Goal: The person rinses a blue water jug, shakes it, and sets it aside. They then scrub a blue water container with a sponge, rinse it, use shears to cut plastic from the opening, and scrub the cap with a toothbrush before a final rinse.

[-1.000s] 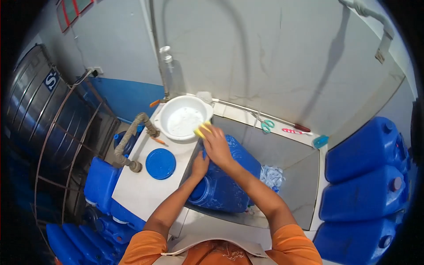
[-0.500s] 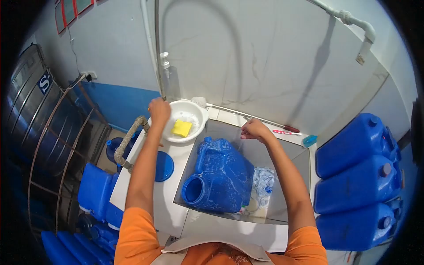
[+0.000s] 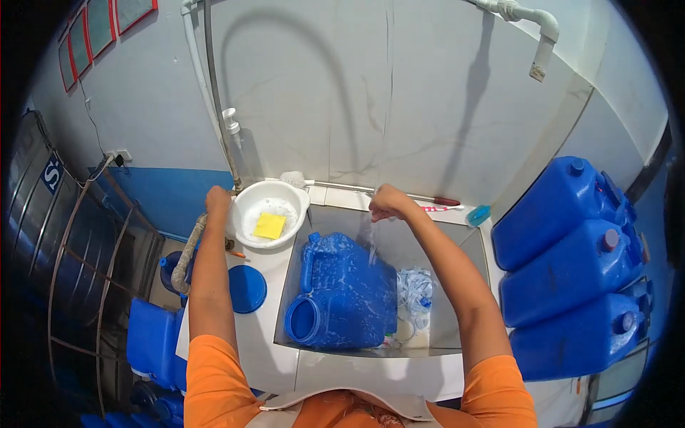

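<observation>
The white desk (image 3: pixel 357 371) surrounds the rectangular grey sink (image 3: pixel 335 222). The wet blue plastic jug (image 3: pixel 349 285) sits inside the sink, uncapped. The round white plastic basin (image 3: pixel 250 201) stands on the desk, beyond the flat round blue lid (image 3: pixel 247 289). Hands are apart: left hand (image 3: pixel 218 201) beside the basin, right hand (image 3: pixel 389 203) curled above the sink; grip cannot be determined. The square yellow sponge (image 3: pixel 270 225) lies in the basin.

Smooth, white-streaked blue plastic wide-mouthed jerrycan (image 3: pixel 349 285), glossy white round plastic basin (image 3: pixel 302 207), matt yellow rectangular foam sponge (image 3: pixel 270 225), smooth blue round plastic lid (image 3: pixel 247 289), shiny grey ribbed metal tank (image 3: pixel 75 207)
</observation>
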Demonstrator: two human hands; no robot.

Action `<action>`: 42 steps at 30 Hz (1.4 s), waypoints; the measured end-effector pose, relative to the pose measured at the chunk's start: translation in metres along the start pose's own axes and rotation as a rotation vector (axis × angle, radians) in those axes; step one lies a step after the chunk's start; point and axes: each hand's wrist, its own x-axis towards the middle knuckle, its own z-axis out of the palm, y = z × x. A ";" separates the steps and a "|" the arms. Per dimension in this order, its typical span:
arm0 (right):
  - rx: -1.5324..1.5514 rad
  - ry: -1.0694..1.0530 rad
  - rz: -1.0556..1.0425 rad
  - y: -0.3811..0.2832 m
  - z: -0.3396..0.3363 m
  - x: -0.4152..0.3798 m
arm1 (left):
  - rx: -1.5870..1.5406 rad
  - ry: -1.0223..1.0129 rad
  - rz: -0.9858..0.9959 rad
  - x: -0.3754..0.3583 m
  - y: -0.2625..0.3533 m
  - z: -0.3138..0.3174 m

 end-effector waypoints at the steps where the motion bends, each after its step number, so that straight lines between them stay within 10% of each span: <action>1: -0.450 -0.061 -0.255 -0.003 -0.005 0.001 | 0.099 0.066 0.065 -0.010 0.008 -0.007; 3: -0.897 -0.125 -0.510 0.000 -0.007 0.003 | 0.216 0.272 0.228 -0.044 0.035 -0.023; 5: -0.116 -0.063 -0.157 0.009 -0.005 0.014 | 0.160 0.402 0.584 -0.085 0.060 -0.019; 7: -0.006 -0.065 -0.089 -0.004 -0.008 -0.014 | -0.169 0.327 1.159 -0.142 0.079 -0.008; 8: 0.097 -0.065 -0.016 -0.007 -0.009 -0.025 | -0.019 -0.087 1.406 -0.173 0.089 -0.012; 10: 0.047 -0.090 -0.007 -0.005 -0.007 -0.023 | 0.031 -0.056 1.779 -0.217 0.077 0.015; 13: 0.204 -0.048 -0.004 -0.020 -0.003 -0.038 | 0.489 0.076 1.904 -0.228 0.050 0.073; 17: 0.254 -0.068 -0.020 -0.018 -0.004 -0.031 | 0.641 -0.338 1.911 -0.207 0.057 0.085; 20: 0.374 -0.049 -0.040 -0.021 -0.006 -0.027 | 0.342 -0.074 1.914 -0.213 0.076 0.078; 30: 0.296 -0.042 -0.044 -0.016 -0.016 -0.029 | -0.289 -0.159 1.688 -0.248 0.163 0.059; 42: 0.230 -0.012 -0.117 -0.013 -0.019 -0.036 | -0.031 -0.446 1.277 -0.254 0.193 0.064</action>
